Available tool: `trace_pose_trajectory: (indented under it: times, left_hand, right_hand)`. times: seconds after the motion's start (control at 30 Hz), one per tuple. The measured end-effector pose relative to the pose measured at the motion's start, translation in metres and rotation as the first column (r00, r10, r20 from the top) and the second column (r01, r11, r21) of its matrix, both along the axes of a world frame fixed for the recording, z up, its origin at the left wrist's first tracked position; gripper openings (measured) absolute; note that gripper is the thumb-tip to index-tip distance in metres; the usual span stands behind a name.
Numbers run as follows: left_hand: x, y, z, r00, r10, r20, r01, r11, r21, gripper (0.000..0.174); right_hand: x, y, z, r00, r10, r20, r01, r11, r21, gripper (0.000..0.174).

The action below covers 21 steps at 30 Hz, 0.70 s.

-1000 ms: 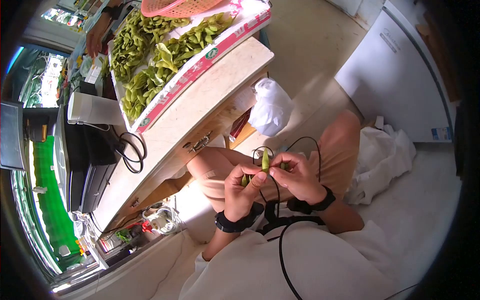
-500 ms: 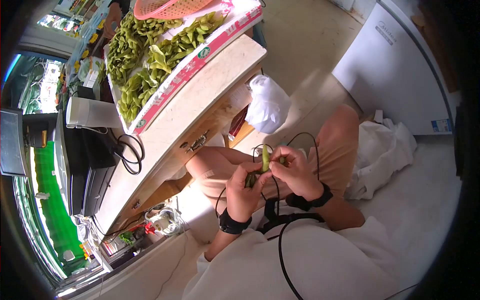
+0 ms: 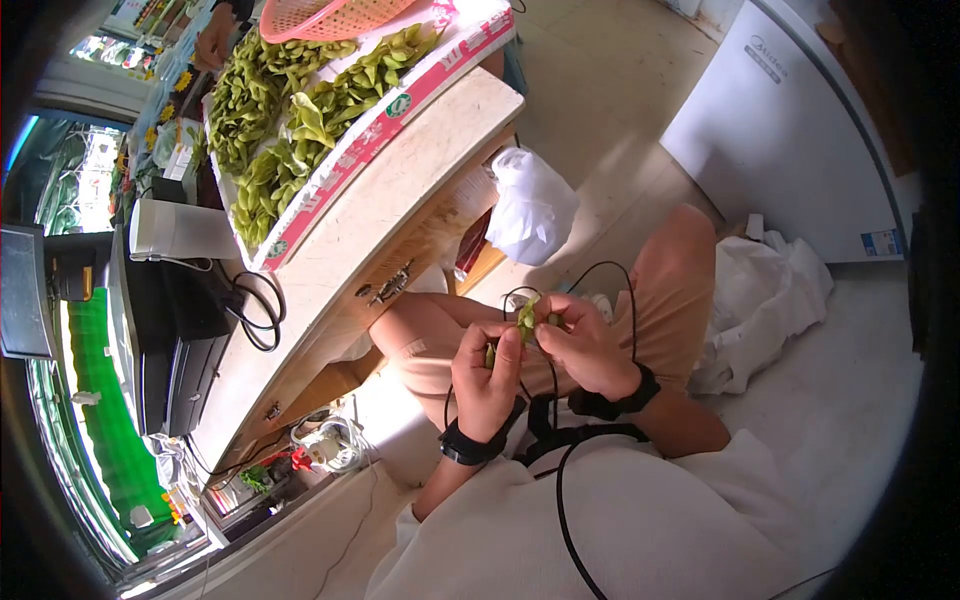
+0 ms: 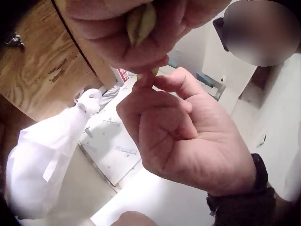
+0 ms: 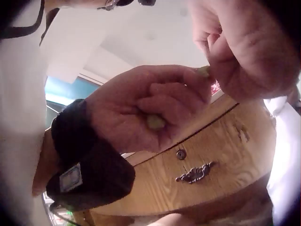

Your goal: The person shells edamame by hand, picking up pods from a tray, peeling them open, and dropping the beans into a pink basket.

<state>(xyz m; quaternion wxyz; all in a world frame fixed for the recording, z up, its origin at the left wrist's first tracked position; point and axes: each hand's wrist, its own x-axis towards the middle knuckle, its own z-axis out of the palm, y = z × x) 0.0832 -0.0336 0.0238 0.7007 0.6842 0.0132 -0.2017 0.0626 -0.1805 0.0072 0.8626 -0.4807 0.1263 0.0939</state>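
Above the lap in the head view, the left hand (image 3: 485, 385) and right hand (image 3: 590, 352) meet at their fingertips, pinching a green pod (image 3: 527, 318) between them. Another pod (image 3: 490, 354) lies in the curled fingers of the left hand; it shows against the palm in the right wrist view as a green piece (image 5: 155, 122). A green bit (image 3: 555, 320) also shows at the right hand's fingers. In the left wrist view, the right hand (image 4: 183, 132) has its thumb and finger together at a mostly hidden green piece.
Many green pods (image 3: 245, 100) fill a pink-edged box (image 3: 375, 118) on the table (image 3: 440, 125), beside a pink basket (image 3: 335, 15). A white bag (image 3: 532, 208) hangs at the table's edge. Black cables (image 3: 633, 300) loop around the hands. Another person's hand (image 3: 213, 38) is beyond the box.
The pod between the fingertips stood up long and smooth before; now it looks shorter and uneven. The left thumb has straightened upward against it. The head view has shifted slightly.
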Motion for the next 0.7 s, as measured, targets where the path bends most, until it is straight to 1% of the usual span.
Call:
trace_pose_trajectory:
  times: [0.03, 0.1, 0.13, 0.17, 0.2, 0.23, 0.3, 0.37, 0.43, 0.5, 0.53, 0.57, 0.6, 0.63, 0.67, 0.7]
  left_hand:
    - [0.001, -0.001, 0.001, 1.000, 0.007, 0.009, -0.007, 1.000, -0.003, 0.014]
    - [0.002, -0.001, 0.001, 1.000, 0.013, 0.018, -0.013, 1.000, -0.007, 0.014]
    - [0.002, 0.000, 0.000, 0.997, -0.016, 0.082, 0.012, 0.999, 0.043, 0.013]
    - [0.001, 0.001, -0.001, 0.989, -0.048, 0.143, 0.034, 0.995, 0.095, 0.013]
    - [0.001, 0.002, -0.001, 0.989, -0.048, 0.142, 0.035, 0.995, 0.096, 0.013]
    - [0.000, 0.003, -0.001, 0.986, -0.065, 0.150, 0.052, 0.994, 0.091, 0.013]
    - [0.001, 0.005, 0.000, 0.984, -0.083, 0.158, 0.070, 0.994, 0.086, 0.013]
    - [0.002, 0.009, 0.006, 0.993, -0.072, -0.089, 0.066, 0.996, -0.066, 0.014]
    - [0.002, 0.010, 0.006, 0.991, -0.059, -0.118, 0.051, 0.996, -0.072, 0.014]
    - [0.002, 0.010, 0.002, 0.988, -0.047, -0.148, 0.035, 0.996, -0.077, 0.014]
    - [0.000, 0.009, -0.002, 0.998, -0.056, 0.020, 0.054, 0.995, 0.086, 0.012]
    - [-0.001, 0.007, -0.005, 0.978, -0.093, 0.184, 0.046, 0.968, 0.248, 0.011]
    - [-0.002, 0.004, -0.003, 0.978, -0.096, 0.183, 0.048, 0.968, 0.248, 0.011]
    - [-0.001, 0.001, 0.001, 0.938, -0.133, 0.319, 0.023, 0.945, 0.326, 0.010]
    - [0.000, -0.001, 0.003, 0.878, -0.178, 0.445, -0.016, 0.917, 0.398, 0.010]
    - [0.000, -0.001, 0.005, 0.878, -0.177, 0.445, -0.018, 0.917, 0.399, 0.010]
  right_hand:
    - [0.000, -0.001, -0.001, 1.000, 0.000, 0.000, 0.000, 1.000, 0.000, 0.007]
    - [-0.002, -0.003, -0.003, 0.993, 0.087, -0.082, -0.077, 0.990, 0.117, 0.012]
    - [0.000, -0.005, -0.002, 0.993, 0.087, -0.081, -0.077, 0.990, 0.117, 0.012]
    - [0.002, -0.007, -0.001, 0.988, 0.130, -0.078, -0.130, 0.991, 0.007, 0.014]
    - [0.004, -0.009, 0.000, 0.982, 0.173, -0.080, -0.181, 0.978, -0.103, 0.016]
    - [0.006, -0.010, 0.003, 0.982, 0.173, -0.080, -0.181, 0.978, -0.103, 0.016]
    - [0.008, -0.011, 0.008, 0.979, 0.175, 0.103, -0.167, 0.982, -0.084, 0.017]
    - [0.007, -0.010, 0.008, 0.981, 0.179, 0.075, -0.175, 0.982, -0.065, 0.018]
    - [0.006, -0.011, 0.006, 0.982, 0.183, 0.047, -0.180, 0.982, -0.047, 0.019]
    - [0.004, -0.012, -0.001, 0.975, 0.223, 0.000, -0.223, 0.975, -0.026, 0.016]
    - [0.003, -0.011, -0.005, 0.975, 0.223, 0.000, -0.223, 0.975, -0.025, 0.016]
    - [0.003, -0.011, -0.010, 0.979, 0.201, 0.034, -0.194, 0.970, -0.146, 0.014]
    - [0.002, -0.010, -0.012, 0.981, 0.182, 0.069, -0.158, 0.952, -0.263, 0.012]
    - [0.002, -0.009, -0.011, 0.981, 0.179, 0.069, -0.155, 0.952, -0.263, 0.012]
    - [0.002, -0.007, -0.009, 0.989, 0.144, 0.029, -0.136, 0.974, -0.181, 0.012]
    - [0.002, -0.005, -0.007, 0.993, 0.114, -0.016, -0.115, 0.988, -0.098, 0.013]
